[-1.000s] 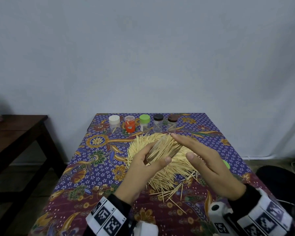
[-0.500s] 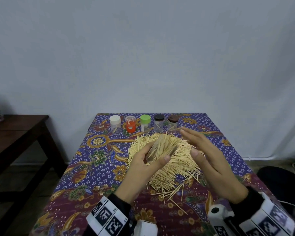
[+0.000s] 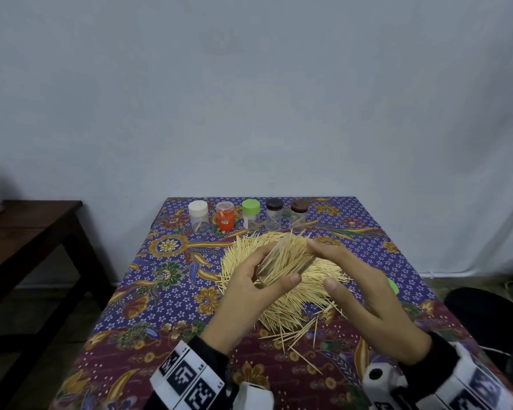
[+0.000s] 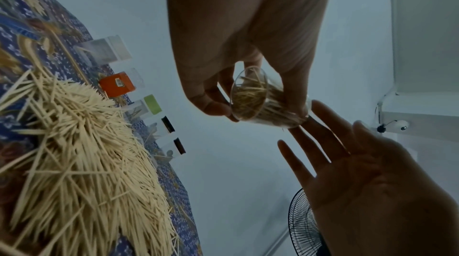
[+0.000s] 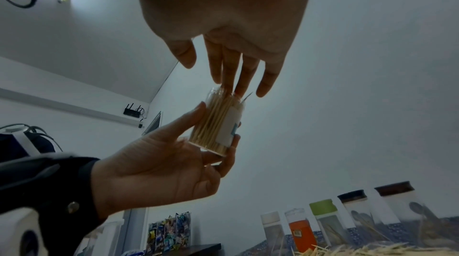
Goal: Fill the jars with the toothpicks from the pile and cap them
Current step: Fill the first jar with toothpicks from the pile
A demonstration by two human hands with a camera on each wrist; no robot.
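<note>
Covering table, floral batik cloth (image 3: 172, 291), toothpick pile (image 3: 243, 261), grey wall (image 3: 249, 99)

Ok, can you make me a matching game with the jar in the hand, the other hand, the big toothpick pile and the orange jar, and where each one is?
Things:
1. clear jar
2. right hand
3. toothpick pile
4. orange jar

Places or states:
A. standing capped in the row at the far edge of the table
B. spread on the patterned cloth under the hands
C. tilted, packed with toothpicks, gripped by the left hand
D. fingers straight, fingertips at the jar's open mouth

Pairs: 1-C, 2-D, 3-B, 4-A
</note>
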